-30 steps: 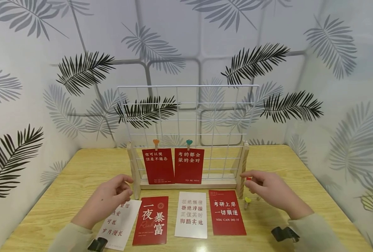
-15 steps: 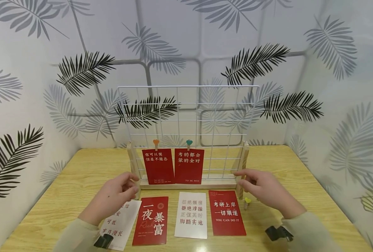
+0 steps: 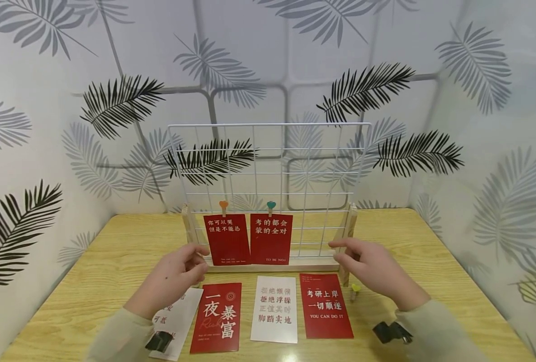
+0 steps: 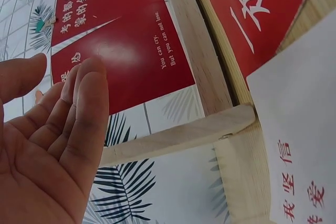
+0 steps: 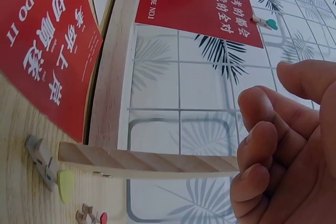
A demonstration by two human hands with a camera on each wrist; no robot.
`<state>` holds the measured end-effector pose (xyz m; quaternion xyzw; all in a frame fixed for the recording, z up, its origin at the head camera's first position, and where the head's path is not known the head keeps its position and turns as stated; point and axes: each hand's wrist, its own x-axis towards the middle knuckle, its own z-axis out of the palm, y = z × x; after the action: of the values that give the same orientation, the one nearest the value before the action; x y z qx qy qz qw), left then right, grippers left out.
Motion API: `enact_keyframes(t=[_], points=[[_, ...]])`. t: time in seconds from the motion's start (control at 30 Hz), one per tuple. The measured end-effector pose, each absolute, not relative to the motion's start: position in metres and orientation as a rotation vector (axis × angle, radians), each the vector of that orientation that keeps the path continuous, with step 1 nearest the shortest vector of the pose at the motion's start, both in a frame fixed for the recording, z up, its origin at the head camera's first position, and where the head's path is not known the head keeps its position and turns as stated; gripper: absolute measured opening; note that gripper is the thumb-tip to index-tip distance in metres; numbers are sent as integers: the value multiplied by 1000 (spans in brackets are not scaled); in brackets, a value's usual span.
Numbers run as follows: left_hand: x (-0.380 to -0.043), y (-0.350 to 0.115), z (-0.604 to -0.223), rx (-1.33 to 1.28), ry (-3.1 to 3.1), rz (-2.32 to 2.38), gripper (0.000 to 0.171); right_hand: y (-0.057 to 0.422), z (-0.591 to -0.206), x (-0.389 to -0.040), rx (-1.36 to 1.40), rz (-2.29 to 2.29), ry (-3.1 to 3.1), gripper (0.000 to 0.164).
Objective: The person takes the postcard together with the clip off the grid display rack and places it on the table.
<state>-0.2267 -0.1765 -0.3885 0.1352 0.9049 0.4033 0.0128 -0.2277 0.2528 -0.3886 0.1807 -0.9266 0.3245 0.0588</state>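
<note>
My left hand is in front of the left post of a white wire grid rack, fingers loosely bent and nothing held. My right hand, also holding nothing, is by the right post with its index finger pointing inward. Two red cards hang low on the grid: the left one under an orange heart clothespin, the other under a teal heart clothespin. In the left wrist view the left fingers overlap the left hanging card; whether they touch it I cannot tell.
On the table before the rack's wooden base lie two red cards and two white cards, the leftmost partly covered by my left arm. A yellow heart clothespin and a red one lie near the right post.
Both hands have moved inward, the left to the right and the right to the left, each rising slightly. Cards and clothespins stay where they were.
</note>
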Motion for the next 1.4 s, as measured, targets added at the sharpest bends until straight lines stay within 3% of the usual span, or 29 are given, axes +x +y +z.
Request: enact_keyframes(t=[1.4], points=[[-242, -136, -385, 521, 2840, 1303, 29, 199, -368, -238, 598, 1020, -2731, 34]])
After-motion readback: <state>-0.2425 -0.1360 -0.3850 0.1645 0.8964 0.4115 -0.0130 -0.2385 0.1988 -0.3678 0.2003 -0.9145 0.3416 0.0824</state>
